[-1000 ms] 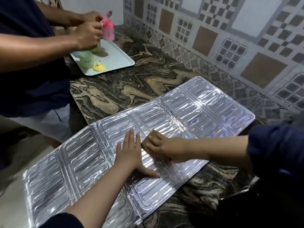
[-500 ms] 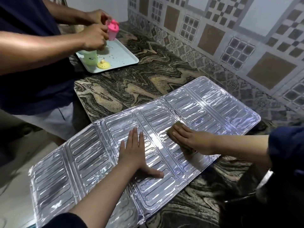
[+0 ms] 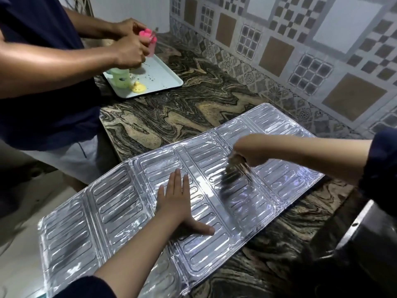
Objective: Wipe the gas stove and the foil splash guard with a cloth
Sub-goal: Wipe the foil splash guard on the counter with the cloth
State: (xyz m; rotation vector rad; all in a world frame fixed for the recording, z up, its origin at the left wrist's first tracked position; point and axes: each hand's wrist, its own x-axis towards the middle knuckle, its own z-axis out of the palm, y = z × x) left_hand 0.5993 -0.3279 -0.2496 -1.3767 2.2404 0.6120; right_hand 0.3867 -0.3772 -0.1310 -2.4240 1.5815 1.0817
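The silver foil splash guard [image 3: 120,203] lies flat and unfolded across the marbled counter, its left end hanging past the counter edge. My left hand [image 3: 178,198] presses flat on its middle panel, fingers spread. My right hand [image 3: 249,151] is over the right-hand panels, closed on a brownish cloth [image 3: 235,168] that is blurred by motion and hangs down onto the foil. At the bottom right corner a dark edge with a metal rim [image 3: 354,231] may be the gas stove; I cannot tell.
Another person in a dark shirt [image 3: 43,82] stands at the left, handling a pink bottle [image 3: 148,41] and a green container [image 3: 120,78] over a pale tray [image 3: 163,80]. A tiled wall [image 3: 300,50] backs the marbled counter [image 3: 171,112].
My right hand has swept the cloth rightward and away across the foil, then lifted it partly off. My left hand stays pressed in place. The other person keeps handling the pink bottle.
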